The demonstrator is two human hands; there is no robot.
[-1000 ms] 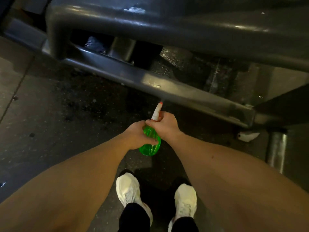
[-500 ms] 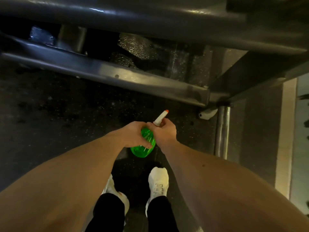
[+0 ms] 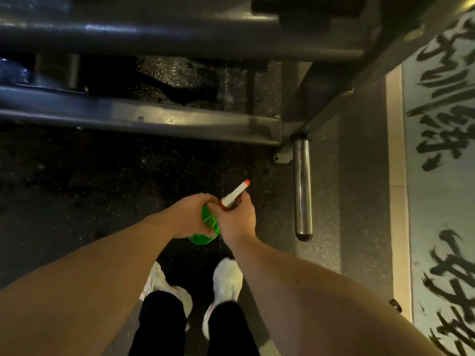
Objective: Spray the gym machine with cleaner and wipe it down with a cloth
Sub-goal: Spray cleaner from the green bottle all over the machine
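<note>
While the left hand [image 3: 191,217] grips the green spray bottle [image 3: 207,228], the right hand [image 3: 237,220] grips its trigger head. Its white nozzle [image 3: 235,194] points toward the upper right, below the machine frame [image 3: 154,122].

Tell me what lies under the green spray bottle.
Below the green spray bottle, gripped in the air by the left hand and the right hand, lies dark speckled floor, with white shoes nearer. The patch directly beneath is covered by bottle and hands.
</note>
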